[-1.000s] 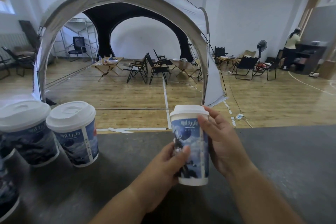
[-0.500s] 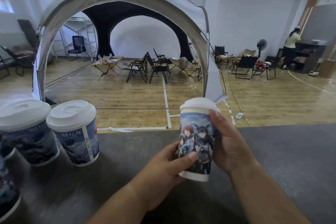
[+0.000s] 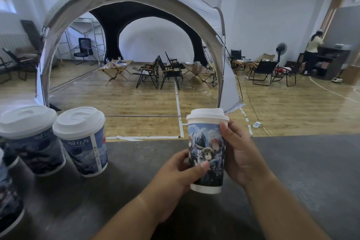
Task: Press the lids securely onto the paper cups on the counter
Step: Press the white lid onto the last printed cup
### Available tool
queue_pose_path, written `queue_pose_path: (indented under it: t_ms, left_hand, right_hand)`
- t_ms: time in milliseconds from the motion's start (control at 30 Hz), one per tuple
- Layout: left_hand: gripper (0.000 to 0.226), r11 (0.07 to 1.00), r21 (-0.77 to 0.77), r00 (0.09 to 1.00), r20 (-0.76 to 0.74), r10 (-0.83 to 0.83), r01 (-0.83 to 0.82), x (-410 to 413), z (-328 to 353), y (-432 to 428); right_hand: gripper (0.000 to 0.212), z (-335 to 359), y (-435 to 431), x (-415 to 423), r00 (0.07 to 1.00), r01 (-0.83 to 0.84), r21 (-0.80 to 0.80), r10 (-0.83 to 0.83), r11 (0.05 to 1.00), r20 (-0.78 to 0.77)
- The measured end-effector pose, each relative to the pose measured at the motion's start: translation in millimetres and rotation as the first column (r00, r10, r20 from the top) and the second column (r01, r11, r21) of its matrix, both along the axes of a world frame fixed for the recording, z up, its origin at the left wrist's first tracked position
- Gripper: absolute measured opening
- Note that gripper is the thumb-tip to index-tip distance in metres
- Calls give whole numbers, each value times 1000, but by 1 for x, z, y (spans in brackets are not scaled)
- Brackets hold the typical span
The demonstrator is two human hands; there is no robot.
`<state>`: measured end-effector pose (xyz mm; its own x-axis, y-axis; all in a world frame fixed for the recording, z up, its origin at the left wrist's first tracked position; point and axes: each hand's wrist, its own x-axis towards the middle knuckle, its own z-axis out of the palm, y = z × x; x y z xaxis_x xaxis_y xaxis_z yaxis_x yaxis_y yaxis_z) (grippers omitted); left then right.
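While clasping the cup (image 3: 206, 148) over the counter (image 3: 302, 171), left hand (image 3: 175, 177) and right hand (image 3: 241, 154) curled round its wall, squeeze lightly to avoid buckling likely thin, light paper, pressing only at the lid (image 3: 207, 114) rim.

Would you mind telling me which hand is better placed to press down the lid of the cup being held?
Right, I think. The right hand grips the cup high, with its fingertips just under the rim of the lid. The left hand holds the lower body and can steady it.
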<state>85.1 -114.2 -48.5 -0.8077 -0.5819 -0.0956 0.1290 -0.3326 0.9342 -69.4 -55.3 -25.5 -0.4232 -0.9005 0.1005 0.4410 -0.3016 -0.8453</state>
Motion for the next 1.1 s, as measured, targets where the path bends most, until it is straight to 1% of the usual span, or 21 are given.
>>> queue_pose_path:
  t_ms: [67,133,167,200,233,300,367,433,500,533,600,633,667,767,833,900,967,1000,1033,1067,1100]
  left_hand:
    - [58,998,-42,999,14,52,-51,0,0,1]
    - [54,982,-156,991,65,113,-102,0,-1,2]
    - [51,973,-199,987,84,137,-118,0,-1,2]
    - [49,970,-213,986,92,141,-119,0,0,2]
    - [49,980,-178,991,76,108,-93,0,-1,1]
    - [51,999,-38,1000,8,17,-16,1,-1,-1]
    - [52,999,36,998,-55,-26,28,-1,1,0]
    - [51,1000,23,998,-62,-15,16,-1,0,1]
    - [56,999,-40,999,-29,35,-36,-1,1,2]
    - [61,991,-111,997,18,80,-77,0,0,2]
    - [71,948,-284,977,113,182,-144,1,-1,0]
    - [75,939,-314,972,134,191,-141,1,-2,0]
    - [75,950,-289,978,127,164,-122,1,-3,-1]
    - [57,999,-21,999,-7,35,-35,1,0,0]
    - [57,999,26,998,-55,35,-34,-1,0,-1]
    - [64,996,-20,995,-51,90,-91,-1,-1,-1]
    - [71,981,-112,987,1,162,-161,-1,-2,0]
    - [73,959,-207,977,49,208,-194,-1,-4,0]
    - [72,931,-306,968,93,234,-196,0,-4,-1]
    - [71,915,-359,965,113,238,-184,0,-4,0]
    - [67,921,-354,972,107,210,-160,0,-5,-1]
  right_hand:
    - [69,-3,-1,1,1000,7,-20,-7,1000,-11]
    - [91,-5,-2,3,997,27,-7,-28,1000,-79]
    - [94,-5,-2,3,990,65,19,-62,998,-129]
    - [89,-4,-2,3,982,107,37,-99,994,-163]
    - [83,-4,-2,3,979,129,45,-121,991,-165]
    - [72,-2,-2,0,993,85,29,-82,996,-79]
    - [85,-2,-1,-3,1000,-11,6,11,1000,-7]
    - [98,-2,0,-3,997,-71,17,71,997,0]
    - [101,-5,-2,-3,997,-73,1,73,997,-22]
    - [100,-5,-2,-1,996,-53,7,53,999,-73]
    - [97,-4,-2,3,980,70,64,-56,996,-190]
    - [91,-4,-2,4,971,128,76,-109,989,-213]
    - [83,-2,-2,5,971,152,70,-135,986,-199]
    - [54,0,0,3,1000,24,-9,-24,1000,-20]
    - [47,-1,2,0,998,-51,-20,52,998,20]
    - [50,-4,1,-2,998,-70,-29,70,997,4]
    - [69,-6,-1,1,996,-18,-12,16,1000,-87]
    - [80,-6,-3,2,990,31,12,-30,999,-136]
    - [86,-6,-3,4,982,86,32,-80,996,-172]
    - [88,-6,-4,3,975,134,40,-124,990,-185]
    - [86,-6,-5,2,975,151,43,-142,988,-170]
